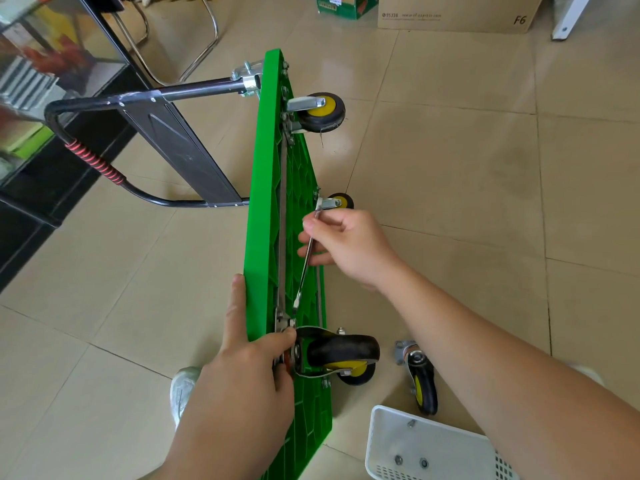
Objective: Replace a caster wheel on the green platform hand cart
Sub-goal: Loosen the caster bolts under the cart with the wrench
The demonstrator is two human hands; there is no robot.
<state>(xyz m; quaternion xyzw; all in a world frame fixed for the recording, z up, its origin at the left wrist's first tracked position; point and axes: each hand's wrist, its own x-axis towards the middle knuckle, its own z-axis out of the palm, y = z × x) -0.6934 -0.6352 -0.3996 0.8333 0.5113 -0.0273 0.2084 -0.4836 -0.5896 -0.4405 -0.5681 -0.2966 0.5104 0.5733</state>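
Observation:
The green platform cart (266, 216) stands on its side edge on the tiled floor, its underside facing right and its black handle (104, 164) folded out to the left. My left hand (242, 368) grips the near top edge of the deck, thumb lying along the green edge, fingers on the mounting plate of the near caster (341, 355). My right hand (343, 247) pinches a slim metal wrench (306, 261) held against the underside. Two more casters, one far (323, 110) and one middle (337, 201), stick out to the right. A loose caster (420, 375) lies on the floor.
A white plastic basket (426, 448) at the lower right holds a few nuts and a bolt. A shoe (183, 389) shows under my left arm. A chair's chrome legs (204, 39), a dark shelf unit (52, 98) and cardboard boxes (457, 12) stand further back.

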